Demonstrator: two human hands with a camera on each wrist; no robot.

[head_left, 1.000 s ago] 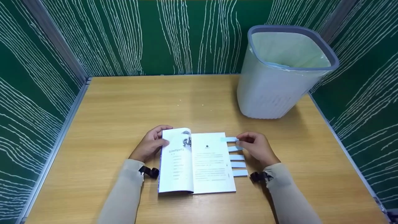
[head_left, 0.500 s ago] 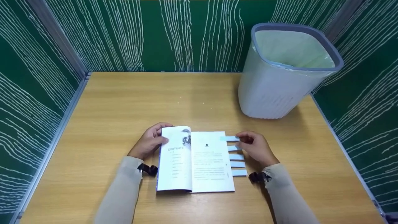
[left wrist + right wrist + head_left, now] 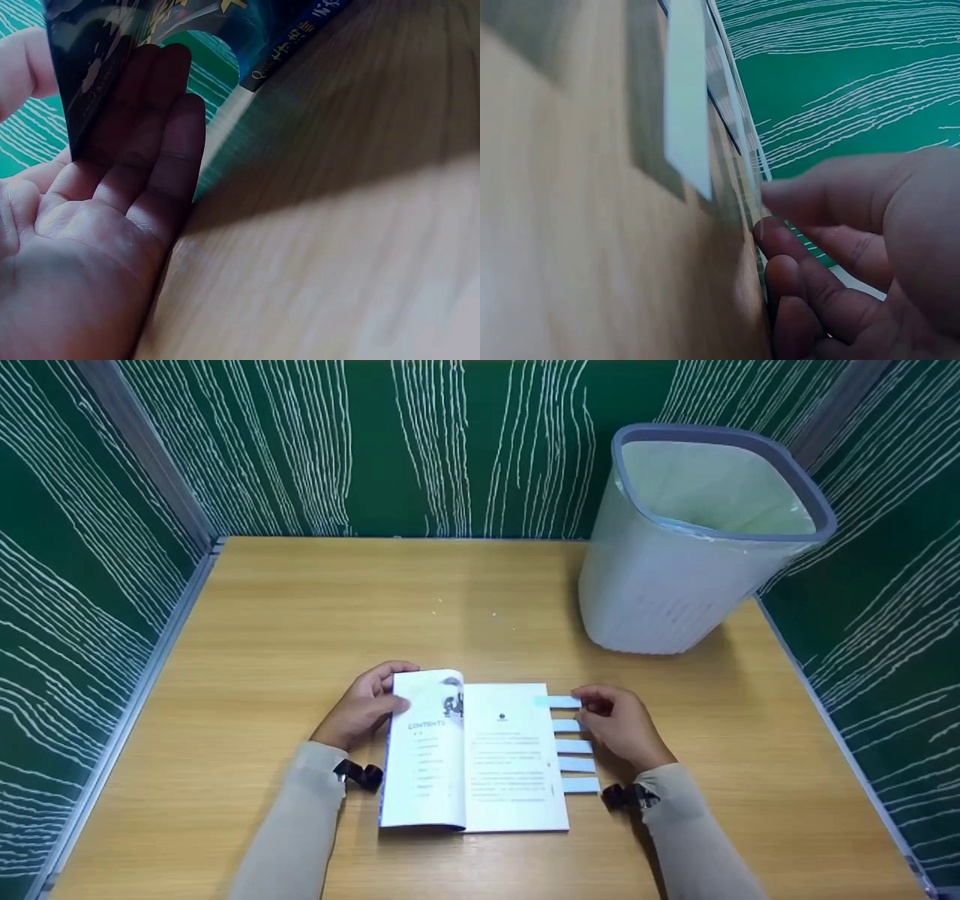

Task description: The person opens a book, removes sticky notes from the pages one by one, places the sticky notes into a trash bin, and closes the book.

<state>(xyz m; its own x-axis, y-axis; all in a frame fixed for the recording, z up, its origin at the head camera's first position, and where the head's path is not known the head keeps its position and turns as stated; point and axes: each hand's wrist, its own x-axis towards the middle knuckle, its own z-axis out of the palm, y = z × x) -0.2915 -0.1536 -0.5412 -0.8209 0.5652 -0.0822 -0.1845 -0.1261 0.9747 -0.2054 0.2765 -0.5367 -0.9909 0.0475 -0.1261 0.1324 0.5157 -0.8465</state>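
Observation:
An open book (image 3: 514, 772) lies on the table, its left page reading "CONTENTS". Several pale blue tabs (image 3: 576, 765) stick out from its right edge. My left hand (image 3: 361, 709) holds the raised left side, thumb on the page; in the left wrist view the fingers of that hand (image 3: 105, 217) lie behind the dark cover (image 3: 90, 60). At the top tab (image 3: 562, 701), my right hand (image 3: 622, 724) pinches its outer end. The right wrist view has thumb and fingers of the right hand (image 3: 855, 247) at a thin strip, beside another tab (image 3: 686, 97).
A lined grey-white bin (image 3: 660, 585) stands at the back right of the wooden table (image 3: 300, 607). Small white specks lie on the wood beyond the book. Green panels (image 3: 382, 450) with white lines enclose the back and both sides.
The head view has shifted slightly. My right thumb has moved a little lower around the top tab, while my left hand keeps its hold on the book.

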